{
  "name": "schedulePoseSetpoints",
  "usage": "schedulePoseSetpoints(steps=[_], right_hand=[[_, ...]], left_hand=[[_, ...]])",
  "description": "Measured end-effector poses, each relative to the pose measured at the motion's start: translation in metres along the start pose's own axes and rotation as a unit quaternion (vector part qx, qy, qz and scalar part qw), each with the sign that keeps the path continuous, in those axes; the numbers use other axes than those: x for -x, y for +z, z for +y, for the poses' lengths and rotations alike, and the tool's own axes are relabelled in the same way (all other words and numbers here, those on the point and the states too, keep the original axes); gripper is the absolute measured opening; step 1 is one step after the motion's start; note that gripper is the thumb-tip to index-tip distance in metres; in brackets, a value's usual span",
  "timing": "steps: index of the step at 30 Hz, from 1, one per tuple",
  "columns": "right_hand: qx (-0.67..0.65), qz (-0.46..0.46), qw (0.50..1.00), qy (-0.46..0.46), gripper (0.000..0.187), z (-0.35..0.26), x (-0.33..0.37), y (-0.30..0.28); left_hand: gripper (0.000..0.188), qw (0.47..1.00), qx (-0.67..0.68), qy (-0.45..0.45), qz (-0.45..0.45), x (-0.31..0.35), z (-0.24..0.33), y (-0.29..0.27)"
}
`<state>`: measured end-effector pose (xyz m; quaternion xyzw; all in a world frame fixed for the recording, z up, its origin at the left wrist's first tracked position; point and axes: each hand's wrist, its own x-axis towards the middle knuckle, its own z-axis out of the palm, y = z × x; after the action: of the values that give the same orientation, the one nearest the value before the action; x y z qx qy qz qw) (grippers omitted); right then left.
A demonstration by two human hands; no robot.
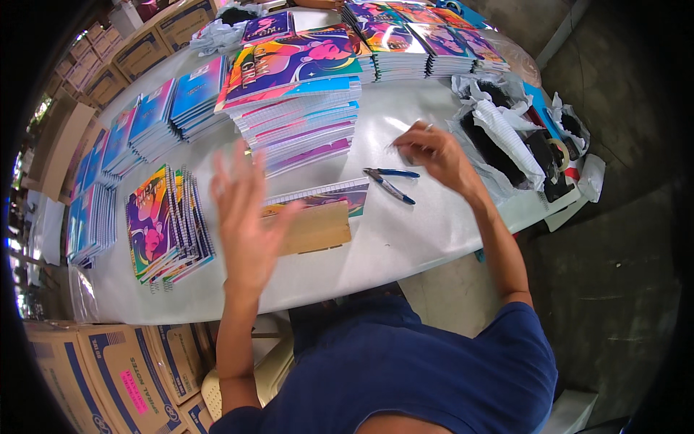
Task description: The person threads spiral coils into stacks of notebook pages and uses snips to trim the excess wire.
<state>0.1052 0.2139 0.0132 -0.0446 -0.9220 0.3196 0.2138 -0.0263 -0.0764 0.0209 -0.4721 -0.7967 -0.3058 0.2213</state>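
My left hand, smeared by motion, hovers with fingers spread over the left end of a tan block, holding nothing. Against the block's far side lies a colourful notebook with a row of holes along its edge. My right hand is raised over the table to the right, its fingers curled together; a thin wire-like bit seems to show at the tips, too blurred to name. Blue-handled pliers lie partly spread on the table, just left of and below that hand. Beyond them rises a tall stack of unbound notebooks.
Spiral-bound notebooks lie fanned at the left, with blue notebook piles behind. More stacks stand at the far side. Crumpled paper wrapping with black coils and a tape roll sit right. Cardboard boxes stand below left.
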Motion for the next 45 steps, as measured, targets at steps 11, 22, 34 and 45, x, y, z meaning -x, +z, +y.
schedulePoseSetpoints(steps=[11, 22, 34, 45], right_hand=[[-0.183, -0.055, 0.981, 0.039, 0.014, -0.016, 0.010, 0.031], [-0.164, -0.151, 0.975, -0.022, 0.015, -0.022, 0.008, 0.021], [0.050, -0.060, 0.993, -0.084, 0.016, -0.048, 0.021, 0.028], [0.003, -0.045, 0.992, -0.118, 0.016, -0.038, 0.020, 0.029]], left_hand=[[0.050, 0.979, 0.014, 0.058, -0.194, -0.025, 0.028, 0.069], [0.046, 0.980, 0.035, 0.073, -0.179, -0.021, 0.027, 0.066], [0.061, 0.976, 0.047, 0.054, -0.204, -0.020, 0.045, 0.061], [0.068, 0.980, 0.019, 0.070, -0.185, -0.021, 0.041, 0.075]])
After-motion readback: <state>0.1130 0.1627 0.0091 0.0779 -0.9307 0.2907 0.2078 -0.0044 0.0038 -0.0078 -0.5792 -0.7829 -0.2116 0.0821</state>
